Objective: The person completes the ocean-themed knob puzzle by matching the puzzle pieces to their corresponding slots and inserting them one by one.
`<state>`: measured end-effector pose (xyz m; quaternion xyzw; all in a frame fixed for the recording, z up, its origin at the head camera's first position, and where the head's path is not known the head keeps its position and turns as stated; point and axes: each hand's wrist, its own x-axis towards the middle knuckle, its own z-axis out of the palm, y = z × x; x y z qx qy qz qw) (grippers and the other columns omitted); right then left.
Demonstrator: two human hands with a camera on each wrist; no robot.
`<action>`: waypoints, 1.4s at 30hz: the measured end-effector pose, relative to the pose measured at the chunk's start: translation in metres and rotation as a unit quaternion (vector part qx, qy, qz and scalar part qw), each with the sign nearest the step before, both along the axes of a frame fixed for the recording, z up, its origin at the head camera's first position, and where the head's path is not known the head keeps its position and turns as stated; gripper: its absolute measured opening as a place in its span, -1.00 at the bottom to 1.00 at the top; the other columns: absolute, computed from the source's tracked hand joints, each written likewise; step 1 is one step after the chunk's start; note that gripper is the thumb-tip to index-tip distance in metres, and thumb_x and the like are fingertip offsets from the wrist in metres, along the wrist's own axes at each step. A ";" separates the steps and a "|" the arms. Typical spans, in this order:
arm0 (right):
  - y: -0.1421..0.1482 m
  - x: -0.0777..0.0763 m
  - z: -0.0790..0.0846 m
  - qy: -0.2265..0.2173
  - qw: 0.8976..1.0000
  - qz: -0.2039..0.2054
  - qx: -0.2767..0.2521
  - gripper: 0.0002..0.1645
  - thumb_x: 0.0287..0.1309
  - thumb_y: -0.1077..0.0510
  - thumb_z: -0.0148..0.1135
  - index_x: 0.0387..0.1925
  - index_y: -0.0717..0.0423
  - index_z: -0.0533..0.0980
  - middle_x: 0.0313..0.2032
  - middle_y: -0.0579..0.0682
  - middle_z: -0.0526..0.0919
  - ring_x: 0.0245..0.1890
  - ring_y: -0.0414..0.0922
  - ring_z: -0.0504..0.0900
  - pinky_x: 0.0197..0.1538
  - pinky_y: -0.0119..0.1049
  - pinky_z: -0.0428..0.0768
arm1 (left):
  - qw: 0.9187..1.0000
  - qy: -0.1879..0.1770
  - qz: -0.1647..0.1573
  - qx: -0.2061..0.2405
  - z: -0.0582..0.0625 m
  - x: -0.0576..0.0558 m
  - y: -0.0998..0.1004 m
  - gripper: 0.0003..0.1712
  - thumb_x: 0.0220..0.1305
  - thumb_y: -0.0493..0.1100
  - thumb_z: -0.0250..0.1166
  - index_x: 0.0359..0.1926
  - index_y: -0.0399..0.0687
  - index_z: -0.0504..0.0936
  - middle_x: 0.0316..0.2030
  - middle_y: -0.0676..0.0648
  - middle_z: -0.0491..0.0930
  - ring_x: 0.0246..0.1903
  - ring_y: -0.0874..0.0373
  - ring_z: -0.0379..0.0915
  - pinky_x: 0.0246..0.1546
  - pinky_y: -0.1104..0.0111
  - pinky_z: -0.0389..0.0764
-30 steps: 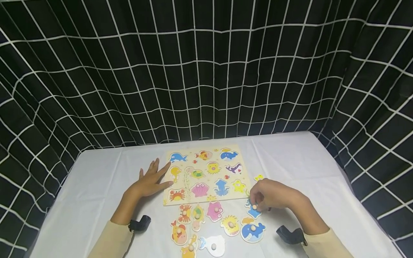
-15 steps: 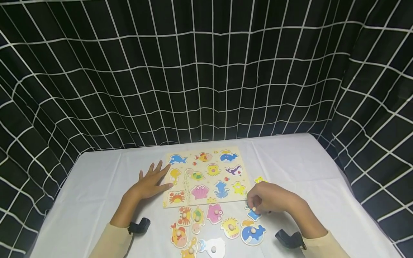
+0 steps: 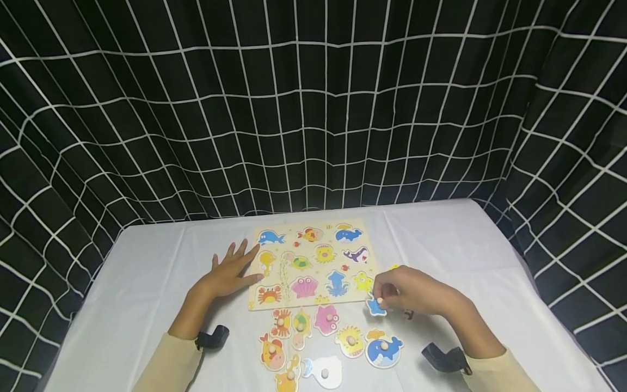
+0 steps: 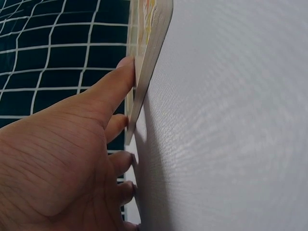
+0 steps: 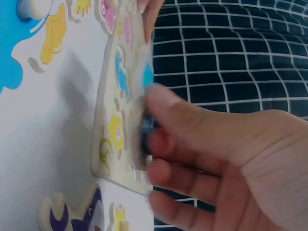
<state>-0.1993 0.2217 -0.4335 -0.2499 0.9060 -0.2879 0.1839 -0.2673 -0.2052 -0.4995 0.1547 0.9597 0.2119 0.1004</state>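
A blue knobbed piece [image 3: 376, 309] has been shifted leftward and slightly up since the earlier frame, to the lower right corner of a pale puzzle board [image 3: 328, 238], right of centre in the lower part of the head view. Its wooden knob is pinched between the thumb and fingers of the right hand [image 3: 415, 291]; in the right wrist view the piece is blurred. The left hand [image 3: 226, 279] is laid with fingers spread and uncurled against the board's left edge, nothing being gripped.

Below the board, at the bottom centre, a crab piece [image 3: 281, 330], a turtle piece [image 3: 301, 316], a pink piece [image 3: 323, 312], a yellow piece [image 3: 350, 331], a whale piece [image 3: 377, 357], a fish piece [image 3: 272, 362], an orange piece [image 3: 286, 385] and a white piece [image 3: 334, 366] are scattered on white cloth [image 3: 147, 283]. The upper frame is filled by a black curtain [image 3: 313, 117] patterned with white grid lines.
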 end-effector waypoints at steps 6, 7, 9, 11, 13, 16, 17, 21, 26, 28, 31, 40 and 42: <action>-0.005 -0.004 -0.001 0.117 0.993 -0.007 0.022 -0.86 0.19 0.04 0.45 -0.35 -0.17 0.59 -0.58 -0.34 0.53 -0.56 -0.32 0.47 -0.45 -0.38 0.50 | 1.000 -0.007 0.005 0.003 -0.002 0.001 -0.001 -0.04 0.36 0.32 0.21 0.60 0.07 0.10 0.59 -0.25 -0.16 0.57 -0.30 -0.41 0.37 -0.41 -0.40; -0.006 -0.004 -0.001 0.136 0.990 -0.009 0.026 -0.86 0.19 0.02 0.45 -0.34 -0.17 0.58 -0.59 -0.36 0.52 -0.56 -0.34 0.44 -0.42 -0.38 0.47 | 1.000 -0.008 0.005 0.004 -0.002 0.000 -0.001 -0.04 0.36 0.32 0.21 0.60 0.08 0.09 0.59 -0.24 -0.16 0.57 -0.29 -0.42 0.37 -0.40 -0.40; -0.008 -0.004 -0.001 0.155 0.987 -0.019 0.030 -0.84 0.19 -0.01 0.45 -0.33 -0.17 0.57 -0.61 -0.37 0.49 -0.58 -0.35 0.41 -0.43 -0.38 0.45 | 1.000 -0.010 0.004 0.005 -0.003 0.000 0.000 -0.04 0.36 0.33 0.20 0.61 0.09 0.08 0.60 -0.23 -0.17 0.57 -0.29 -0.43 0.38 -0.40 -0.41; -0.010 -0.004 -0.003 0.168 0.985 -0.027 0.028 -0.83 0.18 -0.02 0.46 -0.33 -0.16 0.57 -0.63 -0.36 0.46 -0.59 -0.35 0.38 -0.45 -0.38 0.42 | 1.000 -0.010 0.001 0.008 -0.003 -0.001 0.001 -0.04 0.37 0.32 0.20 0.61 0.08 0.09 0.59 -0.25 -0.16 0.56 -0.30 -0.41 0.37 -0.41 -0.40; -0.012 -0.003 -0.004 0.171 0.984 -0.036 0.025 -0.82 0.18 -0.03 0.46 -0.33 -0.15 0.57 -0.65 -0.36 0.43 -0.61 -0.35 0.36 -0.47 -0.38 0.40 | 1.000 -0.013 -0.001 0.008 -0.003 -0.002 0.002 -0.05 0.37 0.32 0.19 0.61 0.09 0.08 0.59 -0.25 -0.16 0.56 -0.30 -0.42 0.37 -0.40 -0.40; -0.018 -0.004 -0.008 0.173 0.984 -0.041 0.019 -0.81 0.19 -0.05 0.45 -0.34 -0.15 0.57 -0.67 -0.34 0.40 -0.63 -0.34 0.33 -0.51 -0.38 0.37 | 1.000 -0.012 -0.001 0.007 -0.005 -0.002 0.002 -0.05 0.37 0.33 0.19 0.61 0.08 0.09 0.59 -0.25 -0.16 0.56 -0.31 -0.41 0.37 -0.40 -0.40; -0.020 -0.004 -0.009 0.173 0.984 -0.041 0.016 -0.80 0.19 -0.06 0.45 -0.34 -0.14 0.57 -0.67 -0.34 0.39 -0.63 -0.34 0.33 -0.52 -0.38 0.36 | 1.000 -0.013 0.000 0.004 -0.005 -0.002 0.002 -0.04 0.37 0.33 0.19 0.61 0.10 0.08 0.60 -0.24 -0.16 0.57 -0.29 -0.42 0.38 -0.40 -0.40; -0.028 -0.010 -0.014 0.172 0.984 -0.042 0.005 -0.78 0.17 -0.04 0.48 -0.39 -0.13 0.55 -0.69 -0.30 0.37 -0.64 -0.32 0.32 -0.55 -0.40 0.32 | 1.000 -0.007 0.005 -0.004 -0.006 -0.003 -0.001 -0.04 0.36 0.35 0.19 0.61 0.11 0.09 0.60 -0.22 -0.16 0.57 -0.29 -0.40 0.38 -0.39 -0.39; -0.041 -0.017 -0.021 0.163 0.985 -0.057 0.004 -0.73 0.14 -0.02 0.50 -0.47 -0.11 0.53 -0.70 -0.25 0.34 -0.62 -0.29 0.32 -0.54 -0.39 0.31 | 1.000 -0.005 0.005 -0.003 -0.005 -0.002 -0.001 -0.04 0.36 0.35 0.19 0.61 0.11 0.09 0.60 -0.23 -0.15 0.57 -0.29 -0.41 0.38 -0.39 -0.39; -0.046 -0.020 -0.025 0.164 0.984 -0.065 0.003 -0.71 0.14 -0.02 0.51 -0.51 -0.10 0.52 -0.72 -0.25 0.34 -0.62 -0.28 0.33 -0.53 -0.38 0.31 | 1.000 -0.005 0.005 -0.004 -0.004 -0.002 -0.001 -0.04 0.36 0.35 0.19 0.61 0.11 0.09 0.60 -0.22 -0.15 0.57 -0.28 -0.41 0.39 -0.39 -0.39; -0.055 -0.024 -0.029 0.162 0.984 -0.078 -0.001 -0.69 0.13 0.00 0.51 -0.53 -0.08 0.52 -0.72 -0.22 0.34 -0.63 -0.26 0.33 -0.52 -0.37 0.31 | 1.000 -0.004 0.005 -0.001 -0.003 -0.002 -0.001 -0.04 0.35 0.34 0.20 0.60 0.10 0.10 0.60 -0.23 -0.15 0.57 -0.28 -0.41 0.38 -0.39 -0.39; -0.078 -0.034 -0.037 0.147 0.981 -0.125 0.031 -0.69 0.14 -0.02 0.50 -0.52 -0.03 0.53 -0.71 -0.17 0.41 -0.62 -0.19 0.39 -0.52 -0.30 0.34 | 1.000 -0.005 0.007 -0.001 -0.002 -0.002 -0.001 -0.04 0.35 0.34 0.20 0.60 0.10 0.10 0.60 -0.22 -0.15 0.57 -0.28 -0.41 0.39 -0.39 -0.40; -0.080 -0.035 -0.038 0.145 0.980 -0.131 0.039 -0.68 0.14 -0.03 0.50 -0.52 -0.02 0.53 -0.71 -0.16 0.42 -0.62 -0.17 0.40 -0.53 -0.29 0.34 | 1.000 -0.005 0.005 -0.001 -0.001 -0.001 -0.001 -0.04 0.36 0.34 0.20 0.60 0.10 0.10 0.60 -0.23 -0.14 0.57 -0.28 -0.40 0.38 -0.39 -0.39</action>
